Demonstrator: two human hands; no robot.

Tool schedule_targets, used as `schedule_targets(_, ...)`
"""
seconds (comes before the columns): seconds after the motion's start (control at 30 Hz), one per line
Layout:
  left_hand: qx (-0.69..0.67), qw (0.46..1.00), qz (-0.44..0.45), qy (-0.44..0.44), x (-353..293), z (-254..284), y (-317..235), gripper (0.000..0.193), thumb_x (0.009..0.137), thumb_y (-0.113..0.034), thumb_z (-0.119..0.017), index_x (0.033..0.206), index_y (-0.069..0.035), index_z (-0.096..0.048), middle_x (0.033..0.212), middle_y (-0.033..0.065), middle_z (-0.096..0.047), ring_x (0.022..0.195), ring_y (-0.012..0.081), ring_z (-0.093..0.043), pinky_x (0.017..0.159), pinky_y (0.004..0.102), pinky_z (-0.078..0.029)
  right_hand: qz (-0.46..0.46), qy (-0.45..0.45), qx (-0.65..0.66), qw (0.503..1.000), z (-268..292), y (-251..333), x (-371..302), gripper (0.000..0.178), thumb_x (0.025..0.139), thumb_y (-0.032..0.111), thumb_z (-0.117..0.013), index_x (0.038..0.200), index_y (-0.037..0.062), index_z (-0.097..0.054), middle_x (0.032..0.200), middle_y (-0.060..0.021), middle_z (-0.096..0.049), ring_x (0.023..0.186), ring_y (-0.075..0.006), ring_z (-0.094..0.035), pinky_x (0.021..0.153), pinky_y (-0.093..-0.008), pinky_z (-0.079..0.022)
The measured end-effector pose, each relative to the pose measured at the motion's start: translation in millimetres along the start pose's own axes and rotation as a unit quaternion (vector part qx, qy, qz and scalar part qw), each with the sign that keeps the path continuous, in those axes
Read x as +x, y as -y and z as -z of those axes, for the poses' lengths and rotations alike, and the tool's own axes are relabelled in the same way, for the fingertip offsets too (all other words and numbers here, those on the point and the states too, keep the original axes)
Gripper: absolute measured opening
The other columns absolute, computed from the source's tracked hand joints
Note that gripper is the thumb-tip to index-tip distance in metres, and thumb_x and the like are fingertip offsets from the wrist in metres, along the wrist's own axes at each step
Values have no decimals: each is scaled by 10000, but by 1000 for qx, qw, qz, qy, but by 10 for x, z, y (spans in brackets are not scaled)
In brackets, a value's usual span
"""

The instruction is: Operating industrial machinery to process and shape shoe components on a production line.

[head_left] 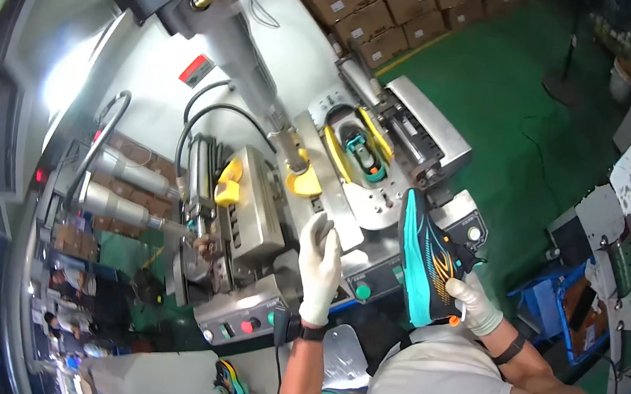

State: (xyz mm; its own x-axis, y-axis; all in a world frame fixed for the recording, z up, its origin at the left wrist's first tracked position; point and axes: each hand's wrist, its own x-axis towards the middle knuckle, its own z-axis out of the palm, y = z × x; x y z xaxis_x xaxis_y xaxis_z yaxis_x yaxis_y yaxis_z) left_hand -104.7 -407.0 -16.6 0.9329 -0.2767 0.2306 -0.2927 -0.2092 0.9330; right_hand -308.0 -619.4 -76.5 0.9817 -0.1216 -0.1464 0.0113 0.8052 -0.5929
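Observation:
My right hand (475, 306), in a white glove, grips a black running shoe (434, 264) with a teal sole and orange markings near its orange-tabbed end. The shoe is tilted on its side, sole to the left. My left hand (320, 268), also gloved, is raised over the front of the machine with fingers apart and nothing in it. Beyond it, a teal and dark shoe-shaped piece (365, 156) sits between yellow pads (337, 154) in the machine's right station. Another yellow block (303, 183) is on the metal head left of that station.
Control panels with a green button (363, 292) and a red button (246, 327) line the machine's front. More shoes (230, 379) lie on a bench at lower left. A blue crate (547, 311) stands at right. Cartons (366, 24) are stacked at the back.

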Motion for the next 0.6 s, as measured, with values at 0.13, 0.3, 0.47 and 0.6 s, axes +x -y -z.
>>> schedule_targets(0.13, 111, 994, -4, 21, 1120, -641, 900, 532, 1075, -224, -647, 1492, 70, -496, 1419, 232, -623, 1320, 287, -604, 1129, 372, -464, 29, -40, -11, 999, 364, 260, 68, 800, 917, 305, -859, 1541, -21, -479, 1421, -100, -654, 1267, -206, -656, 1094, -382, -536)
schedule_targets(0.3, 152, 979, 129, -49, 2178, -1269, 1642, 701, 968, -298, -752, 1444, 138, -477, 1326, 324, -639, 1225, 425, -637, 1061, 469, -488, 65, -93, -37, 993, 437, 463, -89, 931, 860, 295, -904, 1601, 9, -417, 1458, -77, -618, 1305, -201, -607, 1129, -386, -489)
schedule_targets(0.47, 310, 944, 85, -68, 2362, -1816, 2114, 700, 918, -221, -769, 1385, 135, -387, 1298, 364, -596, 1197, 509, -631, 1046, 508, -506, 117, -185, -91, 971, 291, 484, -296, 907, 847, 262, -913, 1583, 6, -451, 1447, -69, -618, 1299, -181, -600, 1118, -368, -487)
schedule_targets(0.6, 212, 974, 72, -13, 2646, -1100, 2428, 452, 978, -164, -657, 1313, 88, -489, 1196, 256, -664, 1101, 389, -704, 933, 419, -573, 97, -184, -147, 967, 175, 384, -163, 834, 869, 254, -889, 1556, 9, -487, 1424, -55, -623, 1256, -167, -604, 1102, -353, -483)
